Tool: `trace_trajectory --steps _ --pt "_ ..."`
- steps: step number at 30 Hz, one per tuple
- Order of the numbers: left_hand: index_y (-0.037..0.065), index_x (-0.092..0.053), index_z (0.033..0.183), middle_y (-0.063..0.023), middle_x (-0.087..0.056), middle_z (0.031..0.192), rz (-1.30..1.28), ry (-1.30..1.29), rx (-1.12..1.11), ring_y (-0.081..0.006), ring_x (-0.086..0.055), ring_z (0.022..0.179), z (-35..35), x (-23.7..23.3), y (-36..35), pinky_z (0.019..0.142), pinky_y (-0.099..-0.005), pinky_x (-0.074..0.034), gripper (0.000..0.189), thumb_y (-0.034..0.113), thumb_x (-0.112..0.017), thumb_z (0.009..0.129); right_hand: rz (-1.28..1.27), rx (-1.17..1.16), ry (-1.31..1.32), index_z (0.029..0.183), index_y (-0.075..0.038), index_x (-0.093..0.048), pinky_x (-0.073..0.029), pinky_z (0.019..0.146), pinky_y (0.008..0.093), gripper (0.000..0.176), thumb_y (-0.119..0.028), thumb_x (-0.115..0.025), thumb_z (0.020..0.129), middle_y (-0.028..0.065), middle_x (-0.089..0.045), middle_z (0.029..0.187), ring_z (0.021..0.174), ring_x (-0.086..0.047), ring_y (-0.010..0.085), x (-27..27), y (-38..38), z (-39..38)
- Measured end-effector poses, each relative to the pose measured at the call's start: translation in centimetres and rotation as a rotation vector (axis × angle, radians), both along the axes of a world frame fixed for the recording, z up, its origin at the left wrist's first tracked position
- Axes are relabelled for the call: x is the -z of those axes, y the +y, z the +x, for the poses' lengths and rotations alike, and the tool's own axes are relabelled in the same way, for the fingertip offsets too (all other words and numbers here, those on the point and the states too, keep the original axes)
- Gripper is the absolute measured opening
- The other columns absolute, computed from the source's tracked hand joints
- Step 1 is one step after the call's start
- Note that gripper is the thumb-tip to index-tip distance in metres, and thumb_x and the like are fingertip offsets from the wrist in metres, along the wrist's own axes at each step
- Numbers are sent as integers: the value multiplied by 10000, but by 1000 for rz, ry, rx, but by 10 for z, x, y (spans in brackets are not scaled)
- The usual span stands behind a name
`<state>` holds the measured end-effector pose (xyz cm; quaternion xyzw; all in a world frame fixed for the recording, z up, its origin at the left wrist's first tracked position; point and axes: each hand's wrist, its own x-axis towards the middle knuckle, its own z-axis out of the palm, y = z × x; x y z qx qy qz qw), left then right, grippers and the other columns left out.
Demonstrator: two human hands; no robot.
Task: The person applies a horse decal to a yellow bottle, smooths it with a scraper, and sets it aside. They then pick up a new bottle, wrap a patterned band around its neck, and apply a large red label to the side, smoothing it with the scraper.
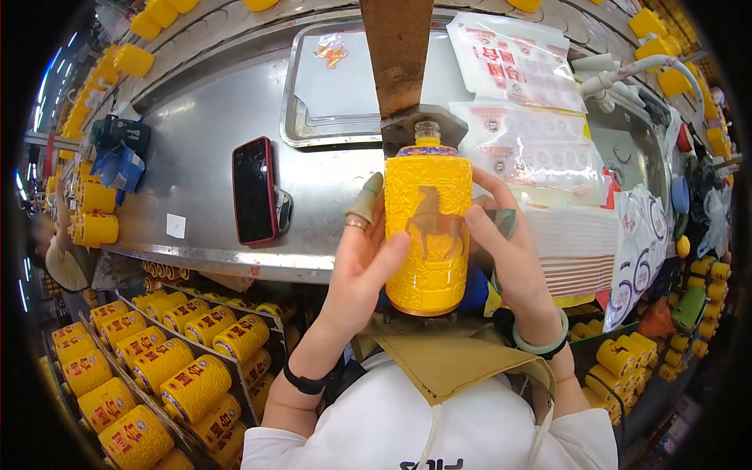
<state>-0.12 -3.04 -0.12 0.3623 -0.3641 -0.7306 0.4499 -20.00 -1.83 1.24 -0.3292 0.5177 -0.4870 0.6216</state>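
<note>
A yellow embossed bottle (428, 274) with a clear glass neck lies in the middle, its neck pointing away at a metal bracket (399, 125). A brown horse figure shows on its upper face. My left hand (364, 254) is at the bottle's left side, thumb on the surface, with a pale cover on one finger. My right hand (505, 247) holds the right side, thumb near the horse. A small dark green translucent piece shows behind the right fingers.
A phone (253, 192) lies on the metal table (188, 141). Behind is a tray (294, 129) with a sheet and an orange horse figure. Printed sheets (525, 149) are stacked at right. Crates of yellow bottles (196, 388) stand at lower left. Another person (66, 262) is at far left.
</note>
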Motion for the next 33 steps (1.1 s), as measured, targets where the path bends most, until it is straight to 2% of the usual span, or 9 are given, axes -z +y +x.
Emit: trace_trajectory --steps 1,5,10,21,33 --pt "-11 -121 1628 -153 -318 1623 -58 -5 32 -250 -318 1513 1 -2 1 1249 -399 -241 770 55 -590 1021 1 0 0 1512 -40 -461 -457 895 246 551 -187 -673 1024 -7 -574 998 958 -573 74 0 0 0" --pt "-1 -123 1626 -152 -321 1612 -82 -39 61 -256 -323 1508 -4 -8 3 1246 -413 -253 865 -9 -670 955 -12 3 11 1509 -36 -462 -457 906 251 548 -178 -671 1024 -2 -577 1000 974 -576 80 0 0 1" --pt "-5 -140 1614 -153 -337 1596 -100 -35 57 -259 -335 1499 -4 -9 3 1243 -413 -262 843 11 -676 964 -7 -13 45 1512 -17 -449 -459 900 254 566 -161 -679 1014 -4 -562 965 959 -576 82 -4 -1 1" --pt "-15 -117 1616 -165 -320 1602 -116 -45 68 -262 -330 1500 -5 -9 4 1240 -411 -266 847 6 -663 969 -33 -7 63 1518 -9 -430 -481 783 247 614 -123 -716 986 -9 -499 906 846 -596 101 -1 -1 4" --pt "-18 -98 1622 -170 -309 1609 -124 -51 72 -266 -323 1505 -4 -7 4 1241 -411 -264 869 15 -670 970 -35 -4 47 1515 -23 -440 -488 778 254 616 -140 -728 983 -4 -487 913 850 -610 114 -1 -1 4"
